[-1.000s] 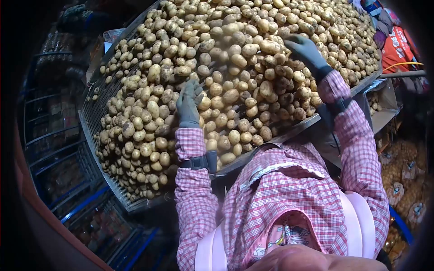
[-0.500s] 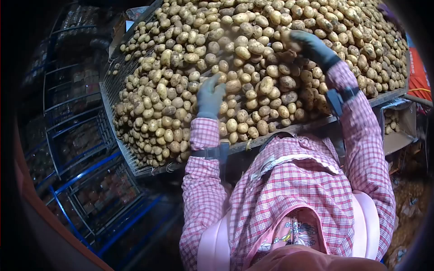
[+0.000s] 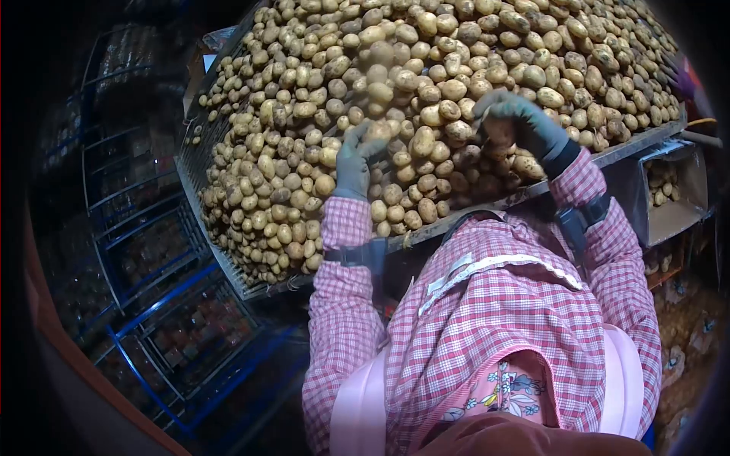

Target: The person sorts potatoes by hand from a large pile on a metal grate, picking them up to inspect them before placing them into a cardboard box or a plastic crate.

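Observation:
A broad heap of potatoes [image 3: 426, 140] covers the slatted sorting table [image 3: 445, 223] in front of me. My left hand [image 3: 353, 163], in a grey-green glove, is over the near-middle of the heap. Its fingers and thumb close about a potato [image 3: 380, 131], slightly blurred. To the right, my right hand [image 3: 528, 125], gloved alike, curls palm-down around a potato [image 3: 499, 131] just above the pile. Its fingertips hide part of that potato. Near my left hand, another potato [image 3: 379, 92] looks smeared, as if moving.
A cardboard box [image 3: 677, 213] with some potatoes stands below the table's right edge. Blue metal racks holding crates [image 3: 198, 327] are on the left in shadow. At the far right edge, a blurred purple shape [image 3: 688, 80] may be another person's gloved hand.
My right hand has come nearer to me and lower, with its fingers curled round a potato. My left hand has stayed in much the same place. The view has shifted slightly.

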Motion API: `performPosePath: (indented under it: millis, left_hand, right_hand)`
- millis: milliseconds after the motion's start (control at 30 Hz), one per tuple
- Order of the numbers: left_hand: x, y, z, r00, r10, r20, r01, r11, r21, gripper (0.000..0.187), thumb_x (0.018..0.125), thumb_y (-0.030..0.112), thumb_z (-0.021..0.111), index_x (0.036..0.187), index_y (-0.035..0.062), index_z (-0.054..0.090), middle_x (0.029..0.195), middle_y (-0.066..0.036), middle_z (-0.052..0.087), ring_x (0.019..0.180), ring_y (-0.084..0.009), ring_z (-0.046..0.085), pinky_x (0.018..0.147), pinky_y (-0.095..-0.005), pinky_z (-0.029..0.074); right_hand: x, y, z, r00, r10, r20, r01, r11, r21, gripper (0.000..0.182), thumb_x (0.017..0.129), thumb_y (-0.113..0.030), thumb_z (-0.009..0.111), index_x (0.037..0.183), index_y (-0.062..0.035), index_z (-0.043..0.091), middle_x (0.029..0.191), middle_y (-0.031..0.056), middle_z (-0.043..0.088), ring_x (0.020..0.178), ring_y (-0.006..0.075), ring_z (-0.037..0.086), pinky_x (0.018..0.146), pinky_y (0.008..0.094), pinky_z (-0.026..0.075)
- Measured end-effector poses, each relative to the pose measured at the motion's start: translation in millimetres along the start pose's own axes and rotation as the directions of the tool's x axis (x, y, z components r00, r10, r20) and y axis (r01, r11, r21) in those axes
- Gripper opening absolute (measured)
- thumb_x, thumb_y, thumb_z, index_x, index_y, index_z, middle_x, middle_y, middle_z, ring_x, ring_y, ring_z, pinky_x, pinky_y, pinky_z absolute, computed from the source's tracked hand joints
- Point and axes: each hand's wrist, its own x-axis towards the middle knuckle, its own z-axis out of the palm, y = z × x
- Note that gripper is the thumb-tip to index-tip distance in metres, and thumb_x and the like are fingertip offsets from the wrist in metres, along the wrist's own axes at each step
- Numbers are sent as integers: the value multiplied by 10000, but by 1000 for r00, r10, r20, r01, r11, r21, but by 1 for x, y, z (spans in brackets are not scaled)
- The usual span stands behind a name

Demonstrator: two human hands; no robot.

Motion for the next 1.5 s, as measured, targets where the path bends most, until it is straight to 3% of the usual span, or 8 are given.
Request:
performPosePath:
  millis: [333, 500, 567, 833, 1133, 1367, 1433, 1500]
  left_hand:
    - [-42, 12, 130, 906, 59, 419, -136, 978, 158, 518, 868, -22, 676, 1378, -42, 591, 1271, -103, 667, 1074, -159, 654, 924, -273, 537]
    - [-37, 15, 173, 869, -56, 492, -37, 984, 176, 389, 917, 9, 651, 1303, -34, 652, 1221, -92, 702, 1010, -129, 674, 864, -259, 550]
    - [-36, 10, 196, 834, -77, 546, -16, 986, 164, 348, 943, 57, 643, 1280, -27, 669, 1161, -81, 721, 948, -116, 679, 831, -239, 547]
    - [-30, -13, 273, 680, -139, 720, -122, 947, 298, 396, 1045, 316, 562, 1254, 2, 685, 1143, -80, 720, 930, -136, 684, 771, -281, 575]
    - [-19, -30, 281, 656, -145, 740, -152, 936, 319, 348, 1035, 250, 568, 1261, 13, 688, 1145, -71, 708, 963, -146, 680, 807, -271, 573]
    - [-5, -45, 243, 700, -171, 693, -190, 892, 411, 325, 1044, 221, 563, 1253, 9, 694, 1184, -70, 725, 1039, -163, 677, 860, -299, 552]
    - [-4, -56, 234, 697, -75, 713, -348, 834, 428, 307, 1016, 204, 591, 1223, 4, 698, 1199, -120, 720, 1083, -205, 669, 950, -335, 529]
    - [-14, -55, 229, 611, 110, 784, -606, 702, 374, 302, 982, 208, 631, 1192, 3, 701, 1203, -153, 712, 1127, -232, 659, 1002, -339, 505]
  right_hand:
    - [-37, 51, 24, 988, 63, -141, -51, 995, 91, 334, 982, -282, 679, 1118, 21, 696, 1095, 86, 705, 1007, 144, 648, 890, 268, 502]
    - [-74, 46, 9, 952, -3, -307, 6, 1000, 9, 309, 1004, -258, 634, 1134, 17, 688, 1041, 102, 716, 929, 164, 678, 819, 296, 537]
    - [-100, 35, 9, 956, 118, -270, -58, 974, 220, 391, 1014, -335, 608, 1212, 0, 648, 782, 99, 714, 594, 166, 672, 513, 278, 539]
    - [-176, 77, -43, 901, -113, -418, 265, 908, 325, 440, 1055, -339, 522, 1266, 34, 619, 823, 154, 725, 649, 237, 725, 550, 316, 595]
    - [-398, 77, -112, 272, -249, -930, 638, 770, -20, 428, 981, -298, 592, 1282, 7, 608, 1047, 165, 720, 696, 282, 727, 509, 374, 605]
    - [-573, 66, -187, -507, -270, -819, 34, 943, -332, 348, 1007, -297, 591, 1285, -91, 628, 1181, 98, 667, 952, 194, 655, 822, 356, 525]
    - [-526, 36, -194, -505, -343, -792, -14, 921, -390, 408, 1024, -308, 588, 1383, -113, 589, 1323, 99, 637, 1122, 175, 630, 977, 354, 489]
    - [-421, 20, -189, -185, -373, -909, 234, 882, -410, 435, 1051, -284, 554, 1443, -94, 549, 1415, 75, 604, 1234, 171, 600, 1077, 340, 448]
